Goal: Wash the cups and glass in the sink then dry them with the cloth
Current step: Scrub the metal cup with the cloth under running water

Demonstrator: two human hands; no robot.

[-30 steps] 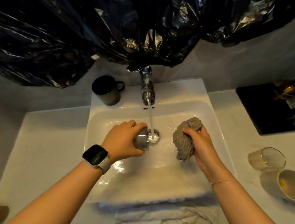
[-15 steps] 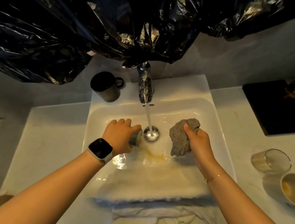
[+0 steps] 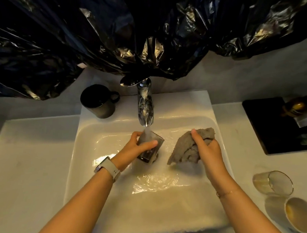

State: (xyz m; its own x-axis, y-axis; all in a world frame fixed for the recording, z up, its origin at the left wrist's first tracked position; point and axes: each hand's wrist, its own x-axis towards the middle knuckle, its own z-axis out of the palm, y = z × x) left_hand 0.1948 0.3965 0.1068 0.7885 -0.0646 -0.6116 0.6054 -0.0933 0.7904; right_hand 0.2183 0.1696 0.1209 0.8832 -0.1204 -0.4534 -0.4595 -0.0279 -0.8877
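Black, glossy ceramic mug (image 3: 98, 101) with a loop handle stands on the rim of the white rectangular sink (image 3: 199, 104), beyond and to the left of my left hand (image 3: 133, 149). On that wrist I wear a pale-strapped smartwatch (image 3: 107, 168). My left hand is closed around a small grey square-sided tumbler (image 3: 150, 147), thumb across its near face and fingers behind it; the tumbler is tilted with its open mouth up and away from me, directly under the chrome tap (image 3: 144, 105), and the stream of running water (image 3: 147, 132) falls into it. To the right of the tumbler, apart from it, my right hand (image 3: 207, 150) grips a crumpled grey cloth (image 3: 186, 149), which hangs bunched from my fingers above the wet basin. A thin bracelet (image 3: 224, 193) circles that wrist. Nearer to me than both hands, a white towel (image 3: 162, 213) lies over the front edge of the sink. Well to the right of my right hand, on the white counter (image 3: 24, 163), a clear drinking glass (image 3: 273, 182) lies on its side; just in front of it stands a pale round cup (image 3: 299, 214) with yellowish residue inside. Above everything, crinkled black plastic sheeting (image 3: 117, 35) covers the wall.
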